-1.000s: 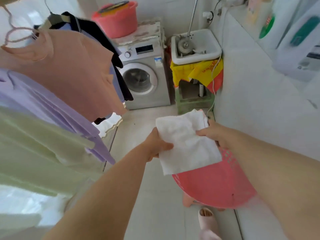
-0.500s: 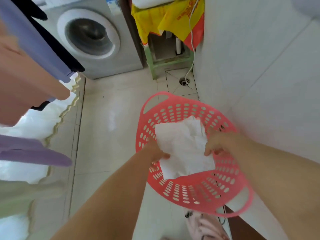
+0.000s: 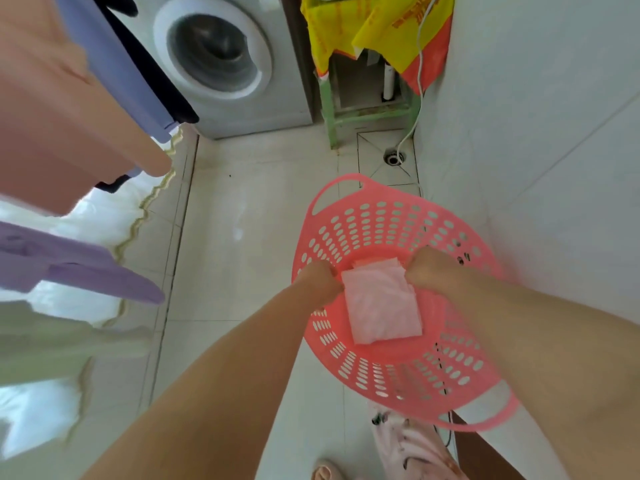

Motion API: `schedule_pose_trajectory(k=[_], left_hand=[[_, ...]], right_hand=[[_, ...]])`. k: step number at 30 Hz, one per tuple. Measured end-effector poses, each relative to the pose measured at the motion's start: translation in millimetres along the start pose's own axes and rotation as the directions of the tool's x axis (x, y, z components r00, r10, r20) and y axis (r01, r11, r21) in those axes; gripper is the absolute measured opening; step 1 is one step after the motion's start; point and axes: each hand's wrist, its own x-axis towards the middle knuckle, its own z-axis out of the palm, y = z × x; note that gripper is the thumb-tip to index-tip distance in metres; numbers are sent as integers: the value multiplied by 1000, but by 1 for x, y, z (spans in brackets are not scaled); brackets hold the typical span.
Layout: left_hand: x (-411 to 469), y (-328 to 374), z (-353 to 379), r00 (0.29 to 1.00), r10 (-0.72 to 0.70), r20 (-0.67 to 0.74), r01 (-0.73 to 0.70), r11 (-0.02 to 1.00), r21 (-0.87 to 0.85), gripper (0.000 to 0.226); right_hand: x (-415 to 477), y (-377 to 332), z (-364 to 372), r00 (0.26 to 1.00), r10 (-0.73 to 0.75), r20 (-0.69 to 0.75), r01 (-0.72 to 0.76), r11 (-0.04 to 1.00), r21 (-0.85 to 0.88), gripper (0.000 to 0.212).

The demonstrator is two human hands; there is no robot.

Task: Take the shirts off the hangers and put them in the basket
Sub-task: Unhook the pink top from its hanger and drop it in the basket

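Observation:
A folded white shirt point(image 3: 381, 306) lies down inside the pink perforated basket point(image 3: 360, 223) on the floor. My left hand point(image 3: 320, 280) grips its left edge and my right hand point(image 3: 431, 268) grips its right edge, both low in the basket. Along the left hang more shirts: a peach one point(image 3: 62, 119), a blue one point(image 3: 114, 64), a purple one point(image 3: 79, 268) and a pale green one point(image 3: 52, 341). Their hangers are out of frame.
A front-loading washing machine point(image 3: 221, 60) stands at the back. Beside it a green stand point(image 3: 367, 112) carries a yellow and red cloth point(image 3: 374, 26). A white tiled wall point(image 3: 536, 133) runs close along the right. A floor drain point(image 3: 393, 157) sits beyond the basket.
Both hands have lowered the folded white shirt from above the basket down into it. My view has tilted downward toward the floor.

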Motion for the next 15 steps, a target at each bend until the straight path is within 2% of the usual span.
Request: schedule_pose_trajectory(k=[4,7,12,15], left_hand=[[-17,-14,-5,999,30,-32,-28,998,53,27],[-34,-29,-14,997,10,-73,-10,1000,2,26],[-72,-63,-32,986,-6,-168,-10,996,-94,23],[-99,-83,-39,980,-5,-199,-19,993,-118,23]], right_hand=[[9,-7,9,1000,-11,0,11,1000,-18,21],[-6,-27,14,998,-52,29,53,998,-30,18],[-63,-65,26,987,-158,5,156,979,128,11],[-85,-83,44,975,-220,-12,220,967,126,25]])
